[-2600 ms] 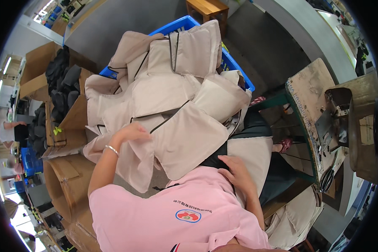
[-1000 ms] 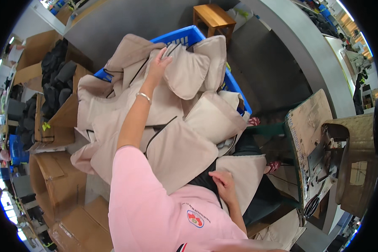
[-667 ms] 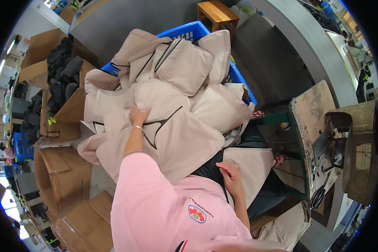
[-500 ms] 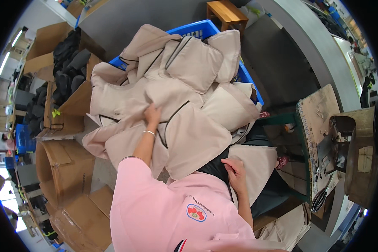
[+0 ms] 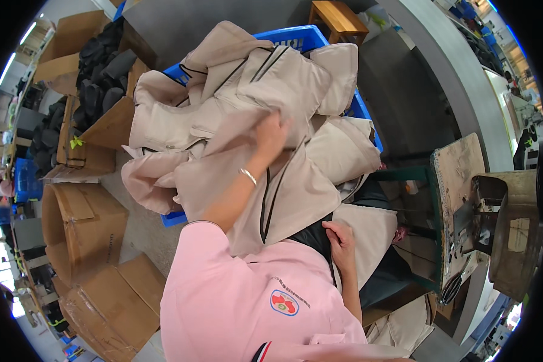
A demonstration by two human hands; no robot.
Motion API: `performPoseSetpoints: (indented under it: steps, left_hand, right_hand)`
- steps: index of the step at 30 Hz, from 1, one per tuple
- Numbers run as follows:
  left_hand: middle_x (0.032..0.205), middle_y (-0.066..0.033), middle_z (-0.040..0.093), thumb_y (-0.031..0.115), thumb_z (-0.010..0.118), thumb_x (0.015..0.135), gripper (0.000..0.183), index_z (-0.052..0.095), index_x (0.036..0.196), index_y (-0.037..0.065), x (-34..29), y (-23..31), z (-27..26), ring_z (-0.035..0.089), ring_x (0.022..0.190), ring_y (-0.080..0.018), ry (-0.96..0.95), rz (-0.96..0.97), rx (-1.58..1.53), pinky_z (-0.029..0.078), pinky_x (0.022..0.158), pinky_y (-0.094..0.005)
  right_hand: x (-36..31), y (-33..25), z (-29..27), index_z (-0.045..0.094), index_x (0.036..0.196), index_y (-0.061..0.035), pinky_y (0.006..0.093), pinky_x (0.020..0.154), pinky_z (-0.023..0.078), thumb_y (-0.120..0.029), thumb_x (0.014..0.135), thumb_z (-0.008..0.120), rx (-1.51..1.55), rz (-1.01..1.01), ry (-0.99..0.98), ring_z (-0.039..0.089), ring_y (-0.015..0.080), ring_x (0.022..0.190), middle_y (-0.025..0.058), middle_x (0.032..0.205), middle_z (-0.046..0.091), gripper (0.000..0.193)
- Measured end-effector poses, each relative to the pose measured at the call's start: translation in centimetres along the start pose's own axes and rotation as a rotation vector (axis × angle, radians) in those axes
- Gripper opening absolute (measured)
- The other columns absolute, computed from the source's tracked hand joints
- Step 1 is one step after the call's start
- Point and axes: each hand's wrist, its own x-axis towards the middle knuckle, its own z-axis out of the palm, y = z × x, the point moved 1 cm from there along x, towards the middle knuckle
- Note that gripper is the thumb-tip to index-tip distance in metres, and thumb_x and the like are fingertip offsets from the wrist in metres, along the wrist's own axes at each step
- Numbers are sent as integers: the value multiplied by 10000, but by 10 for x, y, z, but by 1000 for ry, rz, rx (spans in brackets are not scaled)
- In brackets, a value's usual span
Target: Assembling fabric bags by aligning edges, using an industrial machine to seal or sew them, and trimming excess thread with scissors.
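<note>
A large heap of beige fabric covers (image 5: 217,130) with black edging lies over a blue plastic basket (image 5: 368,114) in front of me. My left hand (image 5: 271,139), slightly blurred, is closed on a beige fabric cover (image 5: 235,187) near the heap's middle; the cloth bunches around the fingers and drapes down to my lap. Over my dark trousers lies another beige fabric panel (image 5: 368,235) with a dark edge. Its left edge is under my right hand (image 5: 342,241), whose fingers are curled and pinched on the cloth. The fingertips are partly hidden.
At the left stand open cardboard boxes (image 5: 84,232), one filled with black padded pieces (image 5: 102,78). To the right is a worn board-topped stand (image 5: 458,175) beside a metal machine part (image 5: 516,235). A wooden stool (image 5: 338,21) stands behind the basket. More beige cloth (image 5: 401,326) lies at lower right.
My left hand has moved right and away from me across the heap, drawing cloth up with it. The cover's folds and black edging have shifted. The right hand stays nearly in place.
</note>
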Motion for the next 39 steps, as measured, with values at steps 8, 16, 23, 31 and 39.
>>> performPoseSetpoints:
  steps: [8,16,23,31,39]
  left_hand:
    - [922,-216,672,355,665,899,402,639,1092,4,110,65,-78,637,865,-394,-100,345,-54,489,763,-444]
    - [1240,-118,672,391,723,856,565,621,1307,67,-20,51,-132,614,1133,-210,-1193,-81,102,468,990,-332]
    - [1039,-160,706,269,706,841,357,669,1107,33,-158,9,-119,656,957,-252,-1470,-209,-16,502,861,-381]
    - [1163,-67,662,206,691,890,465,585,1293,-1,-143,11,-94,573,1082,-146,-1444,-408,-524,458,947,-271]
    - [1248,-144,603,133,696,819,431,610,1236,61,7,-94,-42,572,1151,-248,-870,-154,47,483,952,-388]
  right_hand:
    - [-3,1,0,704,1073,-88,354,907,412,-42,922,616,21,-7,14,625,248,977,72,1008,703,181]
    - [3,-8,-6,687,1104,-73,364,949,414,-45,902,643,99,17,18,613,261,1001,88,1075,685,209]
    - [28,-61,-4,461,1444,-135,469,1136,305,-184,800,765,-338,-335,181,473,277,1314,100,1471,457,714]
    - [58,-28,56,625,1252,-68,440,1102,316,-446,896,627,-269,-195,-529,583,268,1171,136,1190,667,519]
    - [55,-8,57,695,1120,-58,415,1060,358,-393,894,646,-86,-221,-552,616,255,1089,109,1107,700,407]
